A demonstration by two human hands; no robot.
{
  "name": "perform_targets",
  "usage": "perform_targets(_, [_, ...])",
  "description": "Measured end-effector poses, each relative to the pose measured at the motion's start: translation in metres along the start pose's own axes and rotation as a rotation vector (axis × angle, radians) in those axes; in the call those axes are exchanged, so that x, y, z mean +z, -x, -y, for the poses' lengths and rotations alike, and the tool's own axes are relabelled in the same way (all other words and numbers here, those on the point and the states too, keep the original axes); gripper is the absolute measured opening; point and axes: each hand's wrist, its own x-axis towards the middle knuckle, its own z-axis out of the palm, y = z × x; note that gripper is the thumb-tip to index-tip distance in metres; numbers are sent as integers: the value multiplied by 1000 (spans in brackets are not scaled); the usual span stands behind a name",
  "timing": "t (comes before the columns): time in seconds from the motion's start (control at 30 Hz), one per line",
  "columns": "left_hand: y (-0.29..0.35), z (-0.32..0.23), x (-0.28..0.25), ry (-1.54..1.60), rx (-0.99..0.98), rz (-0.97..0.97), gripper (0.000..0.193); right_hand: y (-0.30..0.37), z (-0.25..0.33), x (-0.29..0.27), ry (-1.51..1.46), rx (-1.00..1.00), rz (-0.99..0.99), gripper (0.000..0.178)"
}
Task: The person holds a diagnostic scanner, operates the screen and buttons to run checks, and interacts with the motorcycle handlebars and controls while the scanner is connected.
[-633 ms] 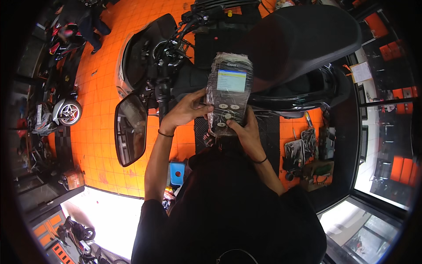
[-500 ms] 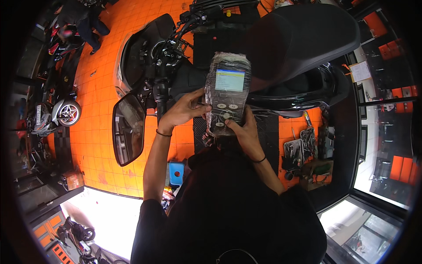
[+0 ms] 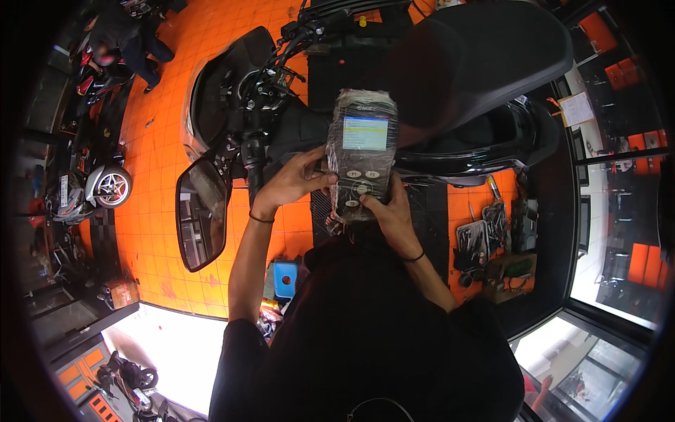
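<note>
Between my two hands is a dark handheld diagnostic scanner (image 3: pixel 377 167), wrapped in clear plastic film, its lit screen facing up. My left hand (image 3: pixel 294 181) grips its left edge, the thumb on the near side and the other fingers partly behind. My right hand (image 3: pixel 396 215) holds the lower right side, with its thumb lying on the round keypad below the screen. Behind the scanner stands a black scooter (image 3: pixel 485 63) with a long seat; its handlebar and mirror (image 3: pixel 202 214) lie to the left.
Orange tiles (image 3: pixel 158 232) cover the floor. A tool tray (image 3: pixel 472 246) with tools lies at the right, near a cardboard box (image 3: pixel 512 273). A blue plastic container (image 3: pixel 284 279) sits by my left arm. Far left, another person (image 3: pixel 133 46) bends beside a motorcycle.
The highlighted line on the scanner's screen has moved lower. The scanner has shifted slightly down in view; both hands keep their hold, my right thumb still on the keypad.
</note>
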Motion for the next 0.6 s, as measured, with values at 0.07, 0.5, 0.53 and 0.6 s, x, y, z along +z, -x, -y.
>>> perform_targets(0.07, [-1, -1, 2, 8, 4, -2, 58, -1, -1, -1, 14, -14, 4, 55])
perform_targets(0.5, [0, 10, -4, -22, -17, -3, 61, -3, -7, 0, -25, 10, 15, 55])
perform_targets(0.53, [0, 10, -4, -30, -18, 4, 61, -3, -3, 0, -39, 25, 21, 56])
perform_targets(0.6, [0, 11, -3, -25, 4, -26, 60, -3, -2, -2, -32, 29, 44, 59])
